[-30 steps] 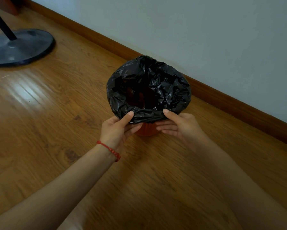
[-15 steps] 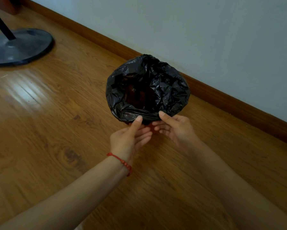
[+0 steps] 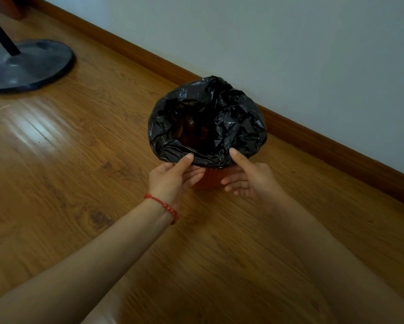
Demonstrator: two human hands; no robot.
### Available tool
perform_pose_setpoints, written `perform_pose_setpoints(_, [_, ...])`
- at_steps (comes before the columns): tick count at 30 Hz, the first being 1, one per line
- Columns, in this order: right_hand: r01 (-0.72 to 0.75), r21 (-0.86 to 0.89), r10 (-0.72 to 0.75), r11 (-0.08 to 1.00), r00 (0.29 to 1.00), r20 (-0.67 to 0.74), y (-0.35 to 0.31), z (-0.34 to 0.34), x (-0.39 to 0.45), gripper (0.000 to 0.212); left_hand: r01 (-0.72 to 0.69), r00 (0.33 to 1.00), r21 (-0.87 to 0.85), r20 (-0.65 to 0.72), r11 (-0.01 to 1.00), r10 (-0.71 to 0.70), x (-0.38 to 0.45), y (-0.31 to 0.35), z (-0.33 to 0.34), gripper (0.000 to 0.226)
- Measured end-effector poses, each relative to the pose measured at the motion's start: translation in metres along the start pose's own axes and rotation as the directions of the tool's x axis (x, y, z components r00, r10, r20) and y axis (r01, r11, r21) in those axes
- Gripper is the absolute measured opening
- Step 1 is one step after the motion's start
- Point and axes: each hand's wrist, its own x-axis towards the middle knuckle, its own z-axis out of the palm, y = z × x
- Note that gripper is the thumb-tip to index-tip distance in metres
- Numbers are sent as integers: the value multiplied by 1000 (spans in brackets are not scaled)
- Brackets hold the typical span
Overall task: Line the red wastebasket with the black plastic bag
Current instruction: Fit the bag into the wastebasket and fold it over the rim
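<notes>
A wooden floor [image 3: 56,160] fills most of the view, meeting a pale wall [image 3: 289,43] along one brown skirting board [image 3: 336,146]. At the upper left lies one round dark stand base [image 3: 28,64], cut off by the left edge, its black pole [image 3: 2,33] running out of the top. One black plastic bag [image 3: 240,122] stands near the wall, its mouth open and folded down over the rim of one red wastebasket [image 3: 210,178]; only a small strip of the basket's side shows under the bag, between the two hands, and the dim inside is hard to make out. The left hand [image 3: 170,181] rests its thumb on the near edge of the bag with fingers loosely spread below, not closed on it. The right hand [image 3: 252,178] does likewise, thumb on the bag's edge, fingers open beside the basket. One red bracelet [image 3: 163,205] circles the left wrist. Both forearms are cut off at the bottom.
</notes>
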Motion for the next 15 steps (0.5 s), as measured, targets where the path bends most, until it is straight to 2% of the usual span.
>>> perform_pose_setpoints(3, [25,16,-25,1000,1000,-5,-2,-6,2,43,-4,1000,22,10,1000,4,4,1,-4,19])
perform_pose_setpoints(9, [186,118,-192,975,980,45,1,-4,4,22,-14,1000,38,6,999,14,8,5,-8,13])
perform_pose_setpoints(15, [213,182,-235,960,966,107,7,3,3,22,38,998,1,-51,999,-38,-3,-5,-4,29])
